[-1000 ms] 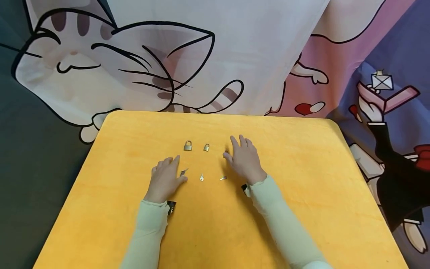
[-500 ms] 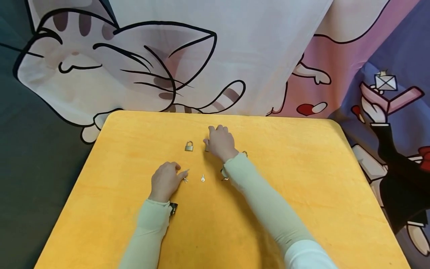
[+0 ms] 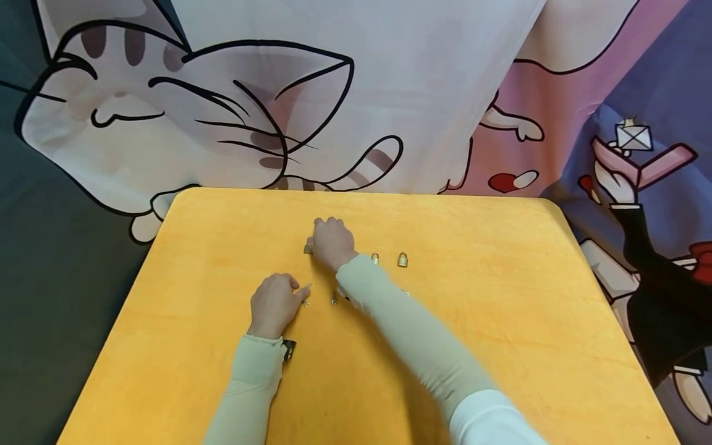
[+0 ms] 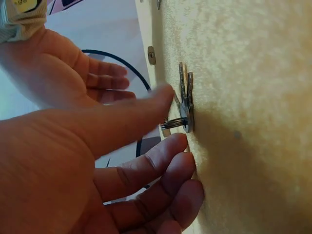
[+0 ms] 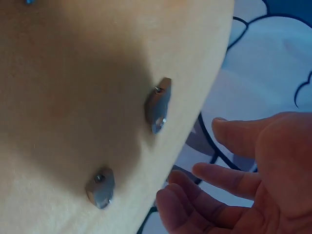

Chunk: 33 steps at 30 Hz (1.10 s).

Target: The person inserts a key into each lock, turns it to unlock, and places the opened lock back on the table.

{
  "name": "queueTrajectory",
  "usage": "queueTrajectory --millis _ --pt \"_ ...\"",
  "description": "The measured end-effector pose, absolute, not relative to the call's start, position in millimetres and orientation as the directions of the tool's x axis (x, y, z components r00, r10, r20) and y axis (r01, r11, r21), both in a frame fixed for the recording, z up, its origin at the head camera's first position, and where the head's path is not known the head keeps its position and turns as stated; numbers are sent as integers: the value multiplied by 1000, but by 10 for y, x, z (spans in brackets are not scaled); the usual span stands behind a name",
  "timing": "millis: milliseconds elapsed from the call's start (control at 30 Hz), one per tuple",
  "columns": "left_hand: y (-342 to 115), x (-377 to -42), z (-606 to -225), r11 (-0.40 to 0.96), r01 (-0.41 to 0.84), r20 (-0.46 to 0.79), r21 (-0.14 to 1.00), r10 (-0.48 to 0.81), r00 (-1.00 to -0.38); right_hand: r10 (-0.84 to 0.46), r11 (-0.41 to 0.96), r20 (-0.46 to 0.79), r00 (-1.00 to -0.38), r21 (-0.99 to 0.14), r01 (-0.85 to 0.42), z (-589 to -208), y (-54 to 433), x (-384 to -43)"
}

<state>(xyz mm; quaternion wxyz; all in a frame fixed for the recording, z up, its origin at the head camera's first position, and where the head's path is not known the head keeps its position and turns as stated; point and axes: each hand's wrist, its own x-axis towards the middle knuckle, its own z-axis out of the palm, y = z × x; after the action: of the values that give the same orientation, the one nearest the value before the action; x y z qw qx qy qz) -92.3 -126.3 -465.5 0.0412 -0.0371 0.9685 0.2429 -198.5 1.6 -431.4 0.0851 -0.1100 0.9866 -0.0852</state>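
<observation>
Both hands are over the yellow worktop (image 3: pixel 500 309). The left hand (image 3: pixel 274 303) is nearest a bunch of keys (image 4: pixel 188 117), which lie at its three o'clock on a coiled metal ring (image 4: pixel 173 124). Its fingers are loosely bent and the thumb stands apart from them, with the ring in the gap; the hand has no grip on the keys, though I cannot tell whether the thumb touches them.

The right hand (image 3: pixel 332 244) is between one and two o'clock from the left. Its fingers are softly bent, the thumb apart, and it holds nothing. A padlock (image 3: pixel 308 248), partly covered by it, sits at its nine o'clock; whether they touch is unclear. A second padlock (image 3: pixel 375 259) lies between three and four o'clock from that hand, a third padlock (image 3: pixel 403 259) farther out at three. A small metal piece (image 3: pixel 334 300) shows at six o'clock, just beside the cuff. A printed cloth (image 3: pixel 434 93) hangs at twelve o'clock.
</observation>
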Motion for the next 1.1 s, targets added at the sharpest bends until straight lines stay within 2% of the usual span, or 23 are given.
queueTrajectory --millis 400,567,633,867,1100 --pt "-1250 -948 -4671 862 -98 -106 497 -52 -993 -231 965 -182 -956 -167 -201 -4578 -162 -1970" --pt "-1272 -963 -4691 857 -89 -95 508 -47 -994 -246 955 -129 -961 -205 -217 -4637 -191 -1982" --pt "-1281 -972 -4692 857 -86 -91 509 -46 -995 -244 944 -117 -963 -257 -208 -4649 -185 -1987" --pt "-1297 -973 -4668 848 -64 -38 527 -52 -998 -225 831 -164 -961 -548 -101 -4642 -84 -1949" --pt "-1276 -990 -4607 829 -62 7 556 -80 -997 -208 676 -103 -973 -734 -67 -4603 93 -1854"
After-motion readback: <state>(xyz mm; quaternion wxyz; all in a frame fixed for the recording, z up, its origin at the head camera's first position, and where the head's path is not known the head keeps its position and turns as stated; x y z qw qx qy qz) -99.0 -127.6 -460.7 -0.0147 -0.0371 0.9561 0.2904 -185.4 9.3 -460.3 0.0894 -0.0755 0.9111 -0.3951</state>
